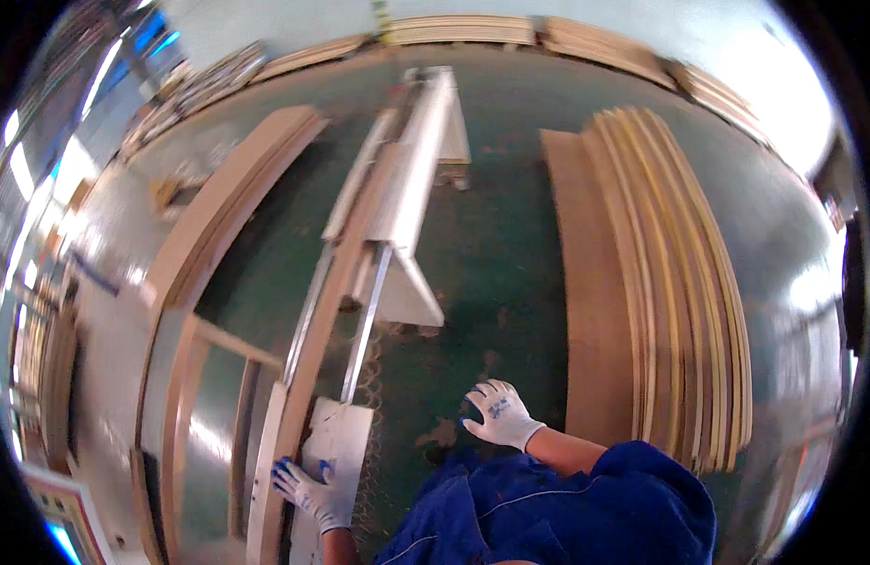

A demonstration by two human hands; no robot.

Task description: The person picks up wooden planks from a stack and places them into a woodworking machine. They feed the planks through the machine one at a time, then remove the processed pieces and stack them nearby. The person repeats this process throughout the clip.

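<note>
My left hand (pixel 309 496), in a white glove with blue fingertips, lies with its fingers apart against the near end of a long brown board (pixel 312 363). The board runs lengthwise along a narrow bench with white panels (pixel 418 179) and two metal rails (pixel 367 325). Beneath the left palm is a white plate (pixel 342 435) at the bench's near end. My right hand (pixel 501 412), gloved the same way, hangs over the green floor in front of my body. Its fingers are spread and nothing is in them.
To the right stands a long stack of brown panels (pixel 642 282) with pale edges. A row of brown boards (pixel 232 193) and a wooden frame (pixel 195 377) are on the left. More stacked boards (pixel 463 30) line the far wall.
</note>
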